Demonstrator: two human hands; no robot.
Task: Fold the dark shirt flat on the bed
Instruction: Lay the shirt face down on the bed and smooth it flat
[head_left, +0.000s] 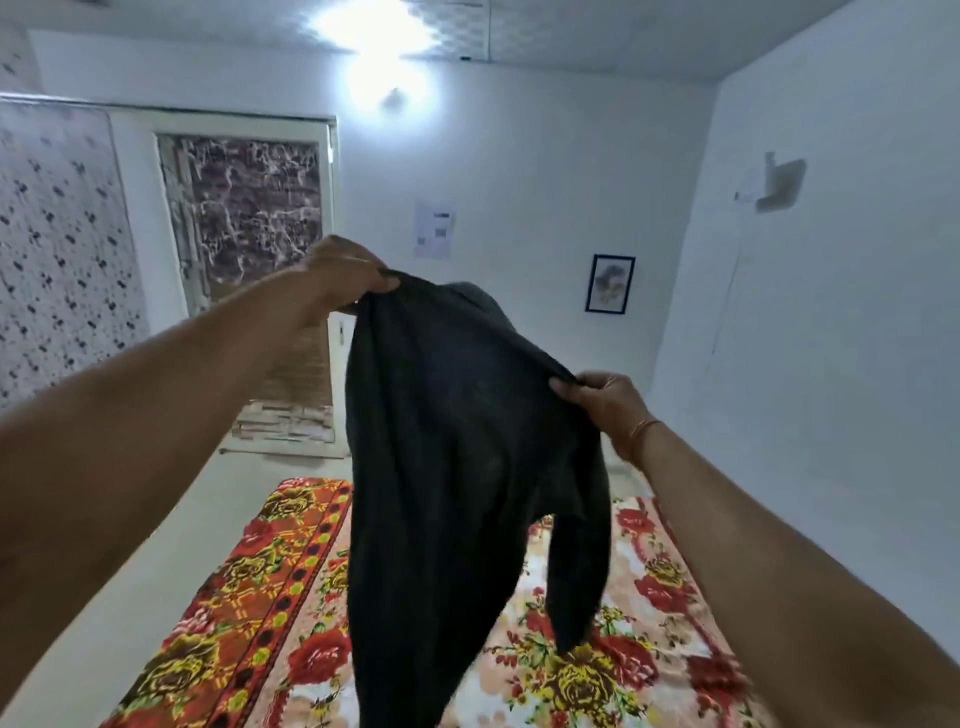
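Observation:
The dark shirt (457, 467) hangs in the air in front of me, above the bed (649, 597) with its floral cover. My left hand (343, 273) pinches the shirt's upper edge, held high at the left. Lower and to the right, my right hand (605, 402) grips the other upper corner. The cloth drapes down between them, and one sleeve dangles at the right over the bed. The shirt's lower end runs out of the bottom of the view.
White walls close in on the right and behind the bed. A door or window with a patterned pane (249, 218) and a low stack of material (285, 421) stand at the back left. Pale floor (171, 561) lies left of the bed.

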